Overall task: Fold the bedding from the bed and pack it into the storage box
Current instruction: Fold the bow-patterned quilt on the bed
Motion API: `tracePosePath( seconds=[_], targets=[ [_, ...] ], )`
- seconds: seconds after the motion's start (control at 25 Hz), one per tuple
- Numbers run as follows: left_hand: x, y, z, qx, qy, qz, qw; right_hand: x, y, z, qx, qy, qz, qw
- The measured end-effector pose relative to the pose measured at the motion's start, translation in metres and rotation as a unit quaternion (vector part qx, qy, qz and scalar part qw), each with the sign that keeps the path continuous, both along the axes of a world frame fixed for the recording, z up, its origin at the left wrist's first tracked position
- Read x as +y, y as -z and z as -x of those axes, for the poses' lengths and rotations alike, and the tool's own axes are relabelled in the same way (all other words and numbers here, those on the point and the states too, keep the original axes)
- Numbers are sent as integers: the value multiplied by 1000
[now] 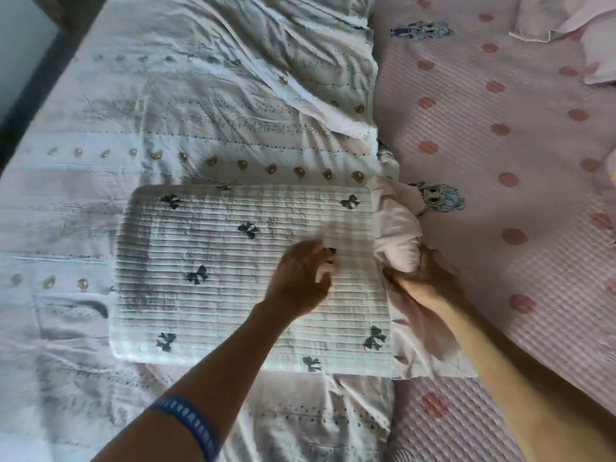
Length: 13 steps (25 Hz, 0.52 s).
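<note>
A forearm with a blue wristband [186,425] is seen at the bottom of the frame, reaching up toward the centre. At mid-frame the left hand [300,275] is laid on the quilted pillow [233,278], its fingers loosely bent on the bow-printed top; whether the cloth is pinched there cannot be told. Just right of it, the right hand [423,271] is clenched on a bunch of pale pink pillowcase [396,235], gathered at the pillow's right end and trailing down along its edge to the lower right.

The pillow is shown lying flat on a crumpled white quilt [200,111] with rows of small bear motifs, which covers the left and upper part of the frame. To the right, the pink dotted mattress pad [500,128], printed with cartoon figures, is left bare. More pink bedding [593,35] is glimpsed at the upper right corner. No storage box is in view.

The pillow is judged light and springy but fairly firm in shape, best held down flat near its end while the cover is worked. The pillowcase is judged thin, limp and easily bunched; a grip at its open hem or corners is likely to serve best.
</note>
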<state>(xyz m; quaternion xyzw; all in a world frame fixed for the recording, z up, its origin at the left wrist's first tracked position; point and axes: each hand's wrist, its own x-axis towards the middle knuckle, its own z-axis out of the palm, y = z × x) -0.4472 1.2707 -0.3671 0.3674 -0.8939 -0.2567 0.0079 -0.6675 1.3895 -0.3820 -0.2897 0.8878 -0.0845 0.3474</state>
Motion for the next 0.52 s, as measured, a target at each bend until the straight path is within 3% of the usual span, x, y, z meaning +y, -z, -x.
tracePosePath(
  seconds=[0.08,0.16,0.2,0.36,0.52],
  targets=[
    [-21,-1,-61,-48,-116,94,988,-6,3,-12,107,-11,-31,994],
    [-37,-7,-117,-140,-152,77,975,-19,-14,-46,223,-63,46,972],
    [-39,-10,-132,-177,-144,52,972,-29,-22,-71,233,-105,83,963],
    [-43,-11,-143,-205,-113,-25,972,-72,-36,-203,144,-274,126,942],
    [-59,-2,-191,-173,-208,-30,962,-76,-24,-251,133,-300,41,944]
  ],
)
